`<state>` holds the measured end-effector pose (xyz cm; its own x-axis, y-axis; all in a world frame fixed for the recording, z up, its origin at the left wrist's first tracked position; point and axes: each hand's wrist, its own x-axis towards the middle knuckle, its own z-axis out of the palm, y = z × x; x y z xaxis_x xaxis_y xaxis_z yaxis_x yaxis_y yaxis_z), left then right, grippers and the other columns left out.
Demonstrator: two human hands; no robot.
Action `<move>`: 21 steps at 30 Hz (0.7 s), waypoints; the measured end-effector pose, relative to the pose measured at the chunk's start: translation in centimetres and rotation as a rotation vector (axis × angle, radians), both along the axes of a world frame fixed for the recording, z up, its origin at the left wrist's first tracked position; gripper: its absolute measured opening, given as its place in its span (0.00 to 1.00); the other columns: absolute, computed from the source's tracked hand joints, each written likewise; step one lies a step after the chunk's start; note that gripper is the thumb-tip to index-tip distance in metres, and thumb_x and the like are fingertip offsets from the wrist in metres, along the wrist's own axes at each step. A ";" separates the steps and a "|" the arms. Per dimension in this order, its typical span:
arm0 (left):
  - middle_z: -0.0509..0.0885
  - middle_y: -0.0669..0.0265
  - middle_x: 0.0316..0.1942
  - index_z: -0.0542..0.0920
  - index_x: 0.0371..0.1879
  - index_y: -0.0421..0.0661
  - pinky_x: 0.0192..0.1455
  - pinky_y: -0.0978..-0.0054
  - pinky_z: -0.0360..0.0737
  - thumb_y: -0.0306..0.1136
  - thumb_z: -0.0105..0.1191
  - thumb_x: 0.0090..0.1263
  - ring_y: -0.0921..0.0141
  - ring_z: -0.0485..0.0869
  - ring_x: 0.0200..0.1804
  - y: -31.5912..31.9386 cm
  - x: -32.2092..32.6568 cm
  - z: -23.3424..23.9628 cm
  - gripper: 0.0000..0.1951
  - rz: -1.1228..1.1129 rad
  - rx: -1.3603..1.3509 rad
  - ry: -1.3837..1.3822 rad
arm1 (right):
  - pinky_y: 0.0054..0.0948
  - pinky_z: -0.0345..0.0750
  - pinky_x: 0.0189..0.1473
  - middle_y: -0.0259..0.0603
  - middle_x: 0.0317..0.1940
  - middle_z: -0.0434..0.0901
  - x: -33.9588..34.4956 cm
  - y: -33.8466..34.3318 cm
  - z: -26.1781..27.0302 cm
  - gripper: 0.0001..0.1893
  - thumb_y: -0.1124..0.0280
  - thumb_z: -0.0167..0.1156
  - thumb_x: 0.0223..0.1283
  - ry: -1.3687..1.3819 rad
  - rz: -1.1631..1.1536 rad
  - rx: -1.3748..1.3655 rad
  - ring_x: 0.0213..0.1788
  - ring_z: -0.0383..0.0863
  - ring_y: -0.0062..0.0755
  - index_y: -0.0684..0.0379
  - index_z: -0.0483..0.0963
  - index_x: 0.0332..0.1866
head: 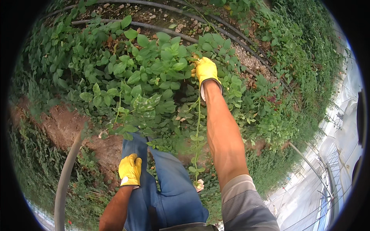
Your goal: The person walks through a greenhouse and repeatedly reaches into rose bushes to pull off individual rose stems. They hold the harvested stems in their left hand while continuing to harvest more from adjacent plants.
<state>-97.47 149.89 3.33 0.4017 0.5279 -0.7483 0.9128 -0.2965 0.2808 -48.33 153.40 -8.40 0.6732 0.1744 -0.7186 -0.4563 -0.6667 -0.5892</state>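
Note:
My right hand point(205, 68), in a yellow work glove, reaches into the leafy green plants with its fingers curled round a plant stem near the hoses. A long thin green stem point(198, 124) hangs below that hand, beside my forearm, and ends in a pale pinkish flower point(199, 184) near my leg. My left hand point(130, 169), gloved in yellow too, rests by the thigh of my blue jeans point(170, 184); its fingers are bent, and whether anything is in them cannot be seen. Broad leaves point(166, 65) fill the space ahead, a few with whitish patches point(146, 102).
Dark hoses point(170, 8) curve over stony soil at the top. A grey pole point(68, 179) rises at the lower left beside bare brown soil point(62, 124). Dense plants line both sides. Whitish plastic sheeting point(306, 187) and thin metal bars lie at the right.

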 end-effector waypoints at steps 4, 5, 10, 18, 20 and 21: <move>0.95 0.53 0.45 0.93 0.51 0.48 0.57 0.48 0.87 0.43 0.65 0.76 0.48 0.91 0.50 0.4 0.0 0.1 0.14 -0.026 0.000 0.010 | 0.36 0.84 0.45 0.40 0.45 0.93 -1.4 -0.3 -3.3 0.12 0.64 0.63 0.83 -0.419 -0.022 0.269 0.42 0.91 0.37 0.61 0.86 0.56; 0.95 0.53 0.45 0.93 0.51 0.48 0.57 0.48 0.87 0.43 0.65 0.76 0.48 0.91 0.50 0.5 -0.1 0.0 0.14 -0.022 -0.007 0.002 | 0.44 0.84 0.48 0.43 0.42 0.93 -2.1 -0.4 -4.0 0.13 0.59 0.65 0.81 -0.705 0.208 0.117 0.44 0.92 0.47 0.59 0.86 0.53; 0.95 0.53 0.45 0.93 0.51 0.46 0.59 0.50 0.86 0.41 0.65 0.76 0.48 0.91 0.51 1.0 -0.4 0.2 0.15 -0.037 -0.026 -0.044 | 0.43 0.87 0.57 0.49 0.51 0.91 -5.5 -1.9 -2.1 0.15 0.63 0.69 0.79 -0.910 0.068 0.060 0.52 0.93 0.51 0.60 0.84 0.61; 0.95 0.52 0.45 0.93 0.52 0.45 0.59 0.48 0.86 0.42 0.65 0.76 0.46 0.91 0.51 2.1 0.6 0.7 0.15 -0.035 -0.072 0.001 | 0.38 0.86 0.56 0.44 0.47 0.93 -12.4 -9.6 4.9 0.13 0.56 0.70 0.76 -0.463 0.296 -0.140 0.50 0.93 0.45 0.55 0.90 0.51; 0.95 0.51 0.45 0.93 0.51 0.45 0.58 0.47 0.86 0.42 0.65 0.76 0.46 0.91 0.50 2.1 0.5 0.8 0.15 -0.042 -0.083 0.043 | 0.46 0.85 0.59 0.51 0.51 0.93 -11.1 -8.9 1.2 0.16 0.55 0.67 0.76 -0.449 0.570 -0.214 0.53 0.92 0.56 0.56 0.88 0.53; 0.95 0.51 0.44 0.93 0.51 0.46 0.57 0.47 0.86 0.41 0.64 0.76 0.46 0.91 0.50 2.0 0.3 0.9 0.15 -0.038 -0.078 0.048 | 0.49 0.85 0.60 0.53 0.53 0.93 -10.1 -8.3 -0.7 0.18 0.54 0.66 0.76 -0.395 0.658 -0.315 0.54 0.91 0.60 0.58 0.87 0.55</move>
<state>-97.17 151.93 4.19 0.3830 0.4524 -0.8054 0.9143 -0.3099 0.2607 -58.42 145.09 -9.09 0.7168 0.4508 -0.5319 0.2856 -0.8858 -0.3658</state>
